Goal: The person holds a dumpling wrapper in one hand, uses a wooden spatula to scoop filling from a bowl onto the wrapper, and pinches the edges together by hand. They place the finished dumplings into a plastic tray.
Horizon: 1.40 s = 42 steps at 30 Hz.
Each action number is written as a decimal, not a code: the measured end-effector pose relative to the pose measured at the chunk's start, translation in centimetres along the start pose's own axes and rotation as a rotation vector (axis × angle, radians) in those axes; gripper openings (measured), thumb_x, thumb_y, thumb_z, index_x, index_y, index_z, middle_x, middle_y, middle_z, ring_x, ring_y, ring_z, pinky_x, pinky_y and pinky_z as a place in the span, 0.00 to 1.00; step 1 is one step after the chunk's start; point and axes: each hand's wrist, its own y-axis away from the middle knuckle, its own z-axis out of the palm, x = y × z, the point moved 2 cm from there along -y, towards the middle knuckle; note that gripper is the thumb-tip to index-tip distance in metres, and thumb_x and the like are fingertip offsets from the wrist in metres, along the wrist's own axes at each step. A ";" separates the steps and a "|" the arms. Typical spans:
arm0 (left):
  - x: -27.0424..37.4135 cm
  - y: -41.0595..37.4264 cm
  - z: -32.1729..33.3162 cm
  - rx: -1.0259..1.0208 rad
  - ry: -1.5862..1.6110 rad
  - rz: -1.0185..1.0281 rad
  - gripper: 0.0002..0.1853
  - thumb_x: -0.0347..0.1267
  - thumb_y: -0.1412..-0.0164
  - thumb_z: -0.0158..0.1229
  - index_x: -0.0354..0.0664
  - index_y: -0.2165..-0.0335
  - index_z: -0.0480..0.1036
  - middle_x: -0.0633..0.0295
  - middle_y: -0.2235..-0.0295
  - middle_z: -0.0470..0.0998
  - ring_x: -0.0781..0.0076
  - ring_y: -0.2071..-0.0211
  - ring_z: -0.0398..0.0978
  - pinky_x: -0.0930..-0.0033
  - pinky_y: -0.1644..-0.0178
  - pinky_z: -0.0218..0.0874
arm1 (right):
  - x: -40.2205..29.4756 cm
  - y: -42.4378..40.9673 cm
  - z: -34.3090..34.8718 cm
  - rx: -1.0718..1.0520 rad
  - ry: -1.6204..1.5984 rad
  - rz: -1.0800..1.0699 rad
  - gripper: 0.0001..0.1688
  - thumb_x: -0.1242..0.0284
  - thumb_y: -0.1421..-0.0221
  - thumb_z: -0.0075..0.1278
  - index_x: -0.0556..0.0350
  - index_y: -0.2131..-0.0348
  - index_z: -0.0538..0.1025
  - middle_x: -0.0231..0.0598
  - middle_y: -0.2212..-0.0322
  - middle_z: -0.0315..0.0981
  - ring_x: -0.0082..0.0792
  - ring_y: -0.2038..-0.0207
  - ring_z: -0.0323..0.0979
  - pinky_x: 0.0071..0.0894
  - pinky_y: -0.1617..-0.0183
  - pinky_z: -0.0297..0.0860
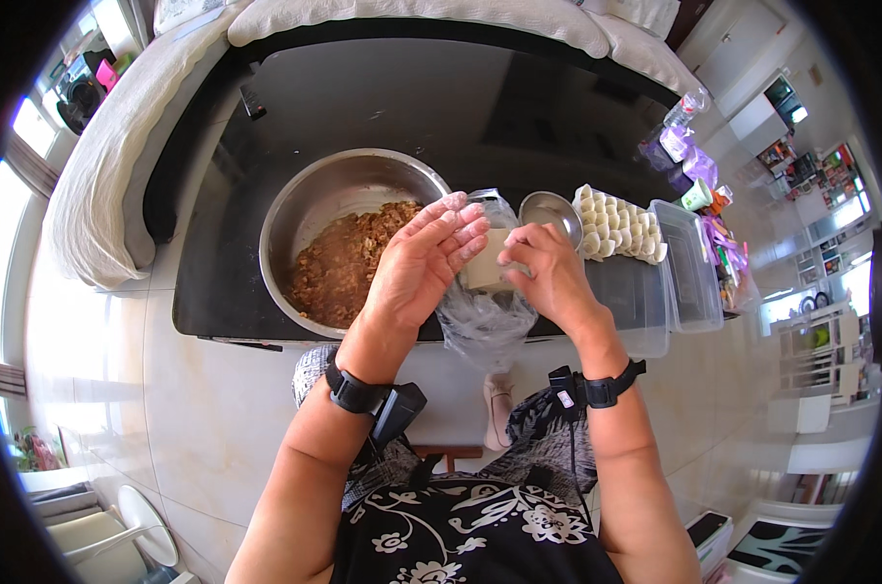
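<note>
My left hand (pixel 430 255), palm turned up and fingers loosely spread, is over the right rim of a large steel basin (pixel 280 219); white powder coats its fingertips. The basin holds a brown minced filling (pixel 346 263). To its right my right hand (pixel 547 270) has curled fingers beside a stack of pale square wrappers (pixel 485 263) on a clear plastic bag (pixel 485 321); whether it pinches anything is unclear. Behind that hand stands a small steel bowl (pixel 550 208). Rows of folded, pale filled wrappers (pixel 620 223) lie farther right.
Clear plastic containers (pixel 693 270) stand at the right end of the black glossy table (pixel 412 87). Beyond them are a paper cup (pixel 696 196), purple packets (pixel 678 142) and a clear bottle (pixel 685 109). A dark remote-like object (pixel 252 102) lies at the back left. A cloth-covered sofa borders the table.
</note>
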 end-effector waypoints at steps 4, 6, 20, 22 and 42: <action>0.5 0.5 0.1 0.012 -0.004 -0.003 0.15 0.25 0.35 0.50 0.33 0.51 0.66 0.52 0.56 0.75 0.64 0.56 0.76 0.66 0.48 0.69 | -0.1 0.1 1.9 -0.081 0.056 -0.009 0.09 0.75 0.59 0.62 0.49 0.74 0.77 0.31 0.67 0.69 0.38 0.60 0.68 0.35 0.54 0.68; 0.7 0.6 0.1 0.012 -0.004 0.000 0.14 0.25 0.35 0.50 0.34 0.52 0.66 0.52 0.56 0.75 0.65 0.56 0.76 0.66 0.49 0.70 | -0.1 0.0 2.1 -0.094 0.098 -0.024 0.08 0.74 0.58 0.62 0.49 0.74 0.77 0.31 0.68 0.69 0.38 0.61 0.68 0.35 0.54 0.68; 0.8 0.8 0.1 -0.012 -0.030 0.008 0.13 0.26 0.35 0.50 0.34 0.52 0.66 0.55 0.58 0.75 0.67 0.56 0.75 0.68 0.49 0.69 | 2.8 -0.8 2.1 -0.005 -0.518 0.429 0.06 0.74 0.47 0.52 0.58 0.70 0.78 0.35 0.68 0.77 0.30 0.64 0.74 0.28 0.59 0.69; 0.7 0.7 0.0 0.001 -0.041 0.007 0.13 0.26 0.35 0.50 0.34 0.52 0.66 0.55 0.58 0.75 0.67 0.56 0.75 0.68 0.49 0.69 | 3.4 -1.5 1.6 0.030 -0.898 0.591 0.10 0.73 0.42 0.51 0.63 0.66 0.77 0.30 0.69 0.77 0.18 0.67 0.71 0.19 0.60 0.67; 0.3 1.7 0.4 0.126 -0.242 0.069 0.13 0.29 0.39 0.59 0.36 0.56 0.73 0.60 0.60 0.79 0.74 0.59 0.77 0.72 0.54 0.68 | -2.7 -4.5 -0.3 0.034 -1.413 0.564 0.12 0.67 0.43 0.56 0.55 0.62 0.73 0.31 0.67 0.74 0.22 0.63 0.73 0.27 0.55 0.72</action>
